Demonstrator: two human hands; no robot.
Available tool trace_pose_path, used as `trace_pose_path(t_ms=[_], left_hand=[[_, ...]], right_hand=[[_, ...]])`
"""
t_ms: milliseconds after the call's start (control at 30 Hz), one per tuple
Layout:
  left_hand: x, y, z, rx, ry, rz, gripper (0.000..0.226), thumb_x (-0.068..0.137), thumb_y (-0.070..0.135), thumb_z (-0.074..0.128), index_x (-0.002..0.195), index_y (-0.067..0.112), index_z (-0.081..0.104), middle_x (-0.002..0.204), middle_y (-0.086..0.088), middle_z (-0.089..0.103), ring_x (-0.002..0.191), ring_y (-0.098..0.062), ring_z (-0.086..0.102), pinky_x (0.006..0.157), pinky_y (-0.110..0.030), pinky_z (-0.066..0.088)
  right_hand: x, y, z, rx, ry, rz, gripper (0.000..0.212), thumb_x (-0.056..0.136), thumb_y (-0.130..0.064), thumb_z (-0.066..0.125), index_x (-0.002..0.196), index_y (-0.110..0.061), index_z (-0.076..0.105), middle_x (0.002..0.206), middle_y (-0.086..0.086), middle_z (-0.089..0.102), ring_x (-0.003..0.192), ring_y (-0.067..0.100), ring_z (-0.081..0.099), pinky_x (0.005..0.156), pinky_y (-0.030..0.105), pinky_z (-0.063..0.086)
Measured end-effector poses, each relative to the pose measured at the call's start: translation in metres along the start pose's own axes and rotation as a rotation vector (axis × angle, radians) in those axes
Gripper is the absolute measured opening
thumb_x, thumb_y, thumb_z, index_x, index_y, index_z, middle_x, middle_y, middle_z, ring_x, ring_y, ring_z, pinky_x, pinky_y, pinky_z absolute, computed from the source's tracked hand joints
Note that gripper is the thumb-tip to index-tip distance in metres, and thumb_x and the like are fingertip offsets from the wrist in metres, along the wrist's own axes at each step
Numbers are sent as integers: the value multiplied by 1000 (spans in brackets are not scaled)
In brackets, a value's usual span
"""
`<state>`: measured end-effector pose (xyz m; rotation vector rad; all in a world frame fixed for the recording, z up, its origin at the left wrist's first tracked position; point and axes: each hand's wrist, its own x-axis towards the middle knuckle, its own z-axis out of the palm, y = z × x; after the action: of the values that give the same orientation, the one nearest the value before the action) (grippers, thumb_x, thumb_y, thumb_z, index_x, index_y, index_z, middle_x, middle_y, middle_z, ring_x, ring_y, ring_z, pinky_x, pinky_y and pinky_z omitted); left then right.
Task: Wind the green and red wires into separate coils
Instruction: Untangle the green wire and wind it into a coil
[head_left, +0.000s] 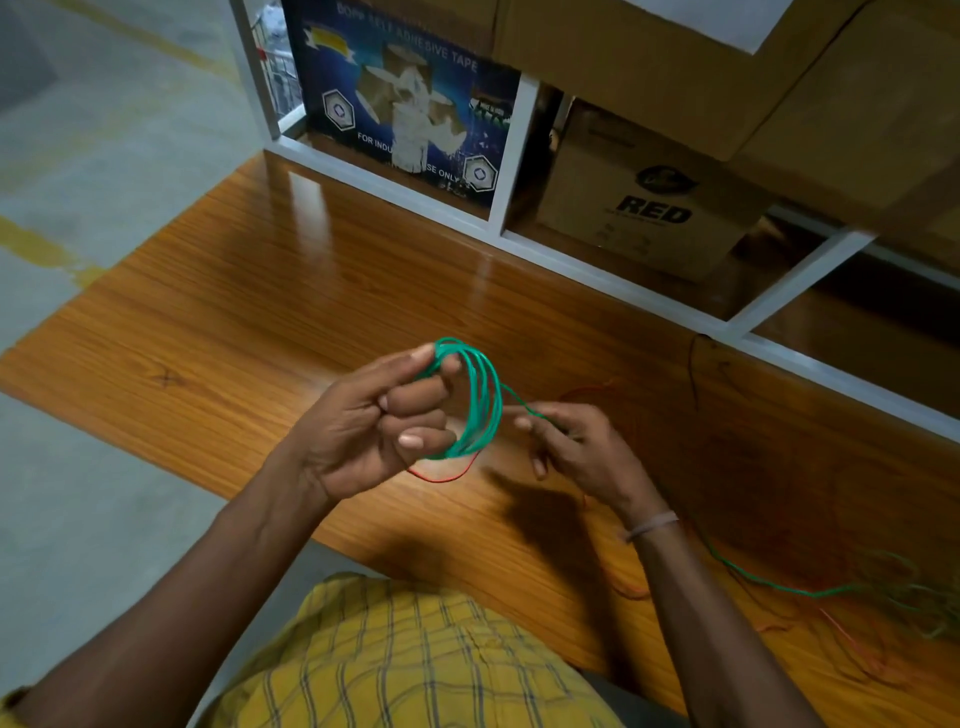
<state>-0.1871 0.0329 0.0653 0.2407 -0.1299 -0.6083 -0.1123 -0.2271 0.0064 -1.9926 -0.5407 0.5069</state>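
Observation:
My left hand (379, 421) pinches a green wire coil (480, 400) of several loops, held upright above the wooden table (249, 291). A green strand runs from the coil to my right hand (576, 452), which grips it between the fingers. Past that hand the loose green wire (810, 592) trails over the table to a tangle at the far right. A thin red wire (444, 478) hangs in a loop under the coil, and more red wire (852, 649) lies tangled with the green at the right.
A white shelf frame (511, 150) stands along the table's far edge. It holds a blue adhesive tape box (400, 98) and a cardboard box marked RED (654, 208). Large cartons (727, 67) sit above. Grey floor (104, 130) lies to the left.

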Motion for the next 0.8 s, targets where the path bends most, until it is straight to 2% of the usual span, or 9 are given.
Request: trace_pose_path(t_ms=[100,200,333,467,533,600,667,733,800], left_hand=[[-9,20,4,-56,-13,104,39,117,19,29,120,-8,57,68,0,34,51,-10,23,65,-31,42],[-16,32,2,-37,8,134,37,117,21,28,116,-5,55,66,2,31,53,-13,28,64,-29,37],[-13,27,-4,-101,22,138,32,116,20,30,112,-1,54,64,3,29,51,-11,23,63,-29,41],[-4,17,-4,-61,88,186,28,116,21,32,108,5,53,65,5,32,52,-10,28,70,-26,46],[5,11,-1,-11,152,249,25,115,22,36,106,7,54,64,5,39,51,-8,34,82,-27,54],[16,4,2,65,261,363,25,113,24,40,103,9,57,65,4,54,56,-9,54,95,-36,60],[26,-2,5,196,375,492,24,111,24,42,100,9,58,77,-6,73,81,-23,78,97,-46,61],[34,-5,3,380,406,525,23,113,23,37,102,11,53,101,-21,79,108,-40,77,100,-47,59],[37,-7,-7,734,458,521,21,117,23,31,106,14,47,118,-24,77,120,-41,72,107,-46,53]], right_hand=[[-12,12,-9,322,17,108,36,111,-32,50,116,-10,79,49,1,46,43,6,31,47,22,21],[-22,18,-16,568,49,71,43,100,-51,62,104,-12,81,50,-7,35,45,7,24,49,32,12],[-22,14,-19,787,116,91,31,96,-37,64,99,-11,80,61,4,33,50,8,29,45,19,21],[-13,13,-1,398,115,174,26,106,-30,59,113,-12,77,58,-6,36,47,6,25,43,18,17],[-12,12,9,162,43,155,22,109,-22,56,115,-15,76,57,-11,50,48,5,37,47,19,28],[-16,10,18,-71,-91,108,20,106,-28,58,107,-26,78,74,-9,67,65,12,54,63,31,43],[-20,3,23,-214,-201,80,19,103,-25,61,99,-27,79,80,-17,67,73,1,55,71,28,42],[-23,-12,26,-286,-264,41,19,101,-20,61,96,-22,79,84,-12,66,75,1,55,71,23,40],[-25,-28,27,-304,-280,18,21,99,-21,59,93,-19,78,80,0,66,71,8,55,68,27,41]])
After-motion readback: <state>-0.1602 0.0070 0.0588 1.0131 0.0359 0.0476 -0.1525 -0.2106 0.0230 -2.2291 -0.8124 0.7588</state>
